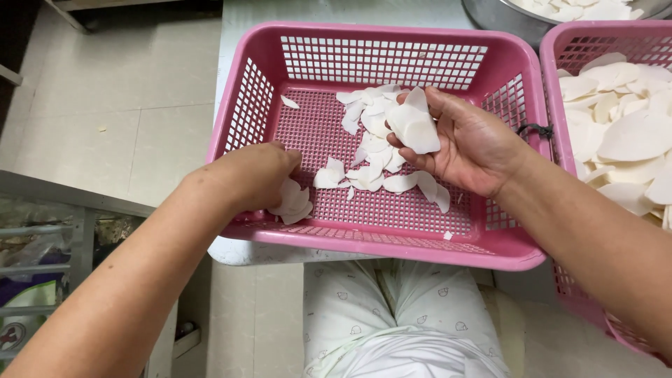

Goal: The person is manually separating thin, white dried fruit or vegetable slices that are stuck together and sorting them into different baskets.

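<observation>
Pink plastic mesh forms the basket (378, 63) we take as our landmark; it sits on a pale counter (241, 28), its near rim overhanging the counter edge above the person's lap.

We record the right hand (465, 143) inside the basket, toward its right wall, palm up. Its fingers are curled narrowly around a small stack of white slices (414, 126), with the thumb resting across the top.

We record the left hand (255, 175) at the basket's near left corner, reaching in over the rim. Its fingers are bent down and closed on a few white slices (292, 203) that press against the mesh floor just inside the near wall.

Loose slices (371, 150) lie scattered across the middle of the basket floor, between the two hands. One small piece (289, 102) lies apart near the left wall. The far strip of the floor and the near right corner show bare mesh, leaving open room there.

Just beside the basket's right wall stands a second pink basket (595, 38), heaped with white slices (626, 133); the two rims nearly touch. Beyond the far right corner we note the edge of a metal bowl (500, 21) holding more slices. Left of the basket, tiled floor (112, 91) lies below the counter edge.
</observation>
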